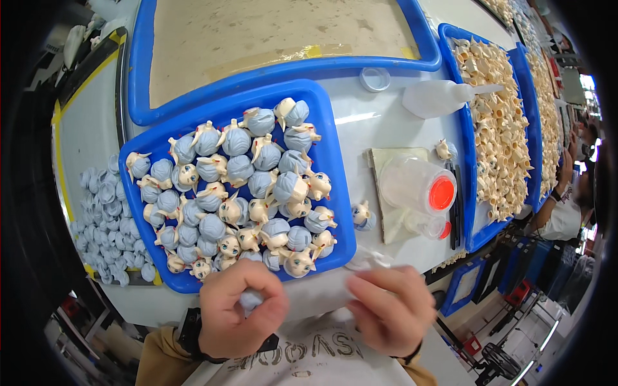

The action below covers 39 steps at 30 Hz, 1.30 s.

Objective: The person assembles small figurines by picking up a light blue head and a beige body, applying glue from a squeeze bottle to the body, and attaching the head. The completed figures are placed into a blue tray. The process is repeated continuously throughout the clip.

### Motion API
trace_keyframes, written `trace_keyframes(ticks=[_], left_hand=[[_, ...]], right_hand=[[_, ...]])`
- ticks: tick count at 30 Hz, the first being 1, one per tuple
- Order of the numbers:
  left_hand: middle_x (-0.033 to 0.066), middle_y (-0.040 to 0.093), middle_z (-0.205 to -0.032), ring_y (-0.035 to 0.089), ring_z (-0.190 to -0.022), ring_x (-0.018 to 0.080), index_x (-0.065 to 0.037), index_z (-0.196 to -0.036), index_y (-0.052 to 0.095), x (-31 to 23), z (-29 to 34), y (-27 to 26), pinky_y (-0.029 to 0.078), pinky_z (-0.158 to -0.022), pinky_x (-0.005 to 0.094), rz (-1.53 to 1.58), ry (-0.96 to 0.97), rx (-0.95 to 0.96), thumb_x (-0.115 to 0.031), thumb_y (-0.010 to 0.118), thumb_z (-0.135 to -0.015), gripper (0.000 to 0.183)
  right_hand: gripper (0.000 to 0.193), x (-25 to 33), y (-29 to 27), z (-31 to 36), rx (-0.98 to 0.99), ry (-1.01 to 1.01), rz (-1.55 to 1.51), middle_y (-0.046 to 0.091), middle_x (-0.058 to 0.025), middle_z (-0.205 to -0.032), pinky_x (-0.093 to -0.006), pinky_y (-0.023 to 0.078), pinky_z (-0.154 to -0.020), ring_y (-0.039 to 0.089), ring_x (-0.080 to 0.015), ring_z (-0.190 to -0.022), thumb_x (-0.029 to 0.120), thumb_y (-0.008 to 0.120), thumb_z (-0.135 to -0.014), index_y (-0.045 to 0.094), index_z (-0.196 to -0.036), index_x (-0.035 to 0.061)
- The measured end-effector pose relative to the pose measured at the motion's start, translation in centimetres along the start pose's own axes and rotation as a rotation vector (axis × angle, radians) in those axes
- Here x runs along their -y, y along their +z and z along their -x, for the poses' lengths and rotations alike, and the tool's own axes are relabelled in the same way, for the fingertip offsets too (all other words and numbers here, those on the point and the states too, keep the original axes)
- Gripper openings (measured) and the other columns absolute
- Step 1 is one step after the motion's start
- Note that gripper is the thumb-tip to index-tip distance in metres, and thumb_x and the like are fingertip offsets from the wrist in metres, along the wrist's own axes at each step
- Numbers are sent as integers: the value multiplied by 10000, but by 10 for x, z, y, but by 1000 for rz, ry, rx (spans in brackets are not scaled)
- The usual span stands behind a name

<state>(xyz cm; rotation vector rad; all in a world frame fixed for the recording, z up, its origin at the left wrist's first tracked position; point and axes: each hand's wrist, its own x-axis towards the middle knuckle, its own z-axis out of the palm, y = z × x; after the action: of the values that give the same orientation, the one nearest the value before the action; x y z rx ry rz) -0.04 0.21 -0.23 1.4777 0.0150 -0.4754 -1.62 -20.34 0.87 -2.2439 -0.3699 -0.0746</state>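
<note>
Gripping a small pale blue doll-head piece (250,300), the left hand (241,315) is curling its fingers around it, thumb and forefinger pressed on the part. The right hand (393,307) is sitting just beside it, fingers bent inward and pinching a bit of clear film (368,260); how firmly cannot be told.

Directly beyond the grip, a blue tray (335,193) is resting on the white bench (360,128), crowded with doll heads (238,193) in blue hair and cream faces. Left of the grip, loose blue hair shells (106,219) are lying heaped on the bench edge. Right of the grip, one single head (364,216) is standing near a grey pad (386,161) carrying clear jars with red lids (441,193). Farther off, a squeeze bottle (441,98) is lying on its side, and a large empty blue tray (283,67) is occupying the far bench. Further right, trays of cream parts (499,128) are lining the bench, where another person's arm (566,174) is working. Below the bench edge, workshop floor with blue crates (463,286) is showing.
</note>
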Motion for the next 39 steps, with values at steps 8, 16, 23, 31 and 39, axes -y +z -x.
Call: trace_keyframes(ticks=[8,16,23,31,39], left_hand=[[107,534,-821,478,-604,125,8,-923,516,2,-1,3,372,-547,247,205,226,253,-43,514,-769,162],[155,519,-1035,566,-684,166,25,-1121,479,0,-3,21,440,-629,286,93,101,419,-62,445,-866,271],[109,605,-927,588,-755,162,8,-1044,577,1,-4,13,459,-592,236,90,-44,526,-190,543,-869,266],[124,572,-1014,565,-785,143,-9,-1037,586,-1,-8,16,458,-566,211,122,-18,514,-84,623,-797,254],[167,545,-1064,571,-932,184,58,-1076,505,-1,1,21,514,-693,257,389,-213,375,58,581,-766,318]], right_hand=[[418,-87,-112,34,-299,658,694,498,-114,-1021,-277,399,-758,488,-204,-906,122,572,-816,471,-1211,31],[337,-115,-105,35,-302,610,610,518,-68,-987,-231,389,-556,476,-108,-647,14,613,-755,554,-1086,33],[256,-102,-91,33,-568,508,668,557,-36,-964,-203,366,-514,462,-65,-611,65,590,-813,582,-1067,35],[306,-31,-54,15,-1078,316,206,573,-88,-777,-194,374,-559,485,-107,-628,134,585,-811,519,-1059,-35],[202,-3,-3,3,-59,-287,-234,572,-181,-882,-205,425,-511,542,-151,-623,67,729,-590,681,-786,83]])
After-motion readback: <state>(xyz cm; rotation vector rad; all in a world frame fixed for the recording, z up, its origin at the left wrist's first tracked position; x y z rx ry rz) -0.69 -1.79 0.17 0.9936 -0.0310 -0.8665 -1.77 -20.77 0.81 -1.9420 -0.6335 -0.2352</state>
